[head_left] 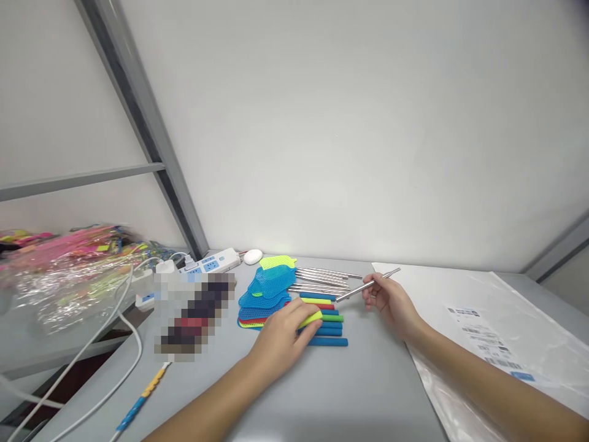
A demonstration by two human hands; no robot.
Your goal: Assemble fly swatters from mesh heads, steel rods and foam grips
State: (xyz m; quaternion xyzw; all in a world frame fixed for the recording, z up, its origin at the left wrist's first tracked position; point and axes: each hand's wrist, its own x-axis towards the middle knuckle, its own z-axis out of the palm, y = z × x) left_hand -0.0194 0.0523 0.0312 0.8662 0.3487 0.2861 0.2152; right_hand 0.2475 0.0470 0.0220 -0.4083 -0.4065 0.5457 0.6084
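My left hand (pixel 286 331) is closed around a yellow-green handle tube (pixel 311 319), low over the table. My right hand (pixel 391 301) pinches a slim silver metal rod (pixel 356 291), tilted with its lower left end near the coloured tubes. Under and beside my left hand lie several handle tubes, among them a blue tube (pixel 329 342), a green tube (pixel 334 318) and a yellow tube (pixel 316 301). Behind them rest several mesh fly swatter heads (pixel 278 281), blue, yellow and red. More silver rods (pixel 322 276) stretch rightward from the upper heads. My left palm hides part of the pile.
A large white plastic mailing bag (pixel 460 356) with printed labels covers the right side. To the left are a power strip (pixel 216 263), a white mouse (pixel 253 256), a blurred-out object (pixel 197 319) with a cable, and clear plastic bags (pixel 83 264). A wall stands behind.
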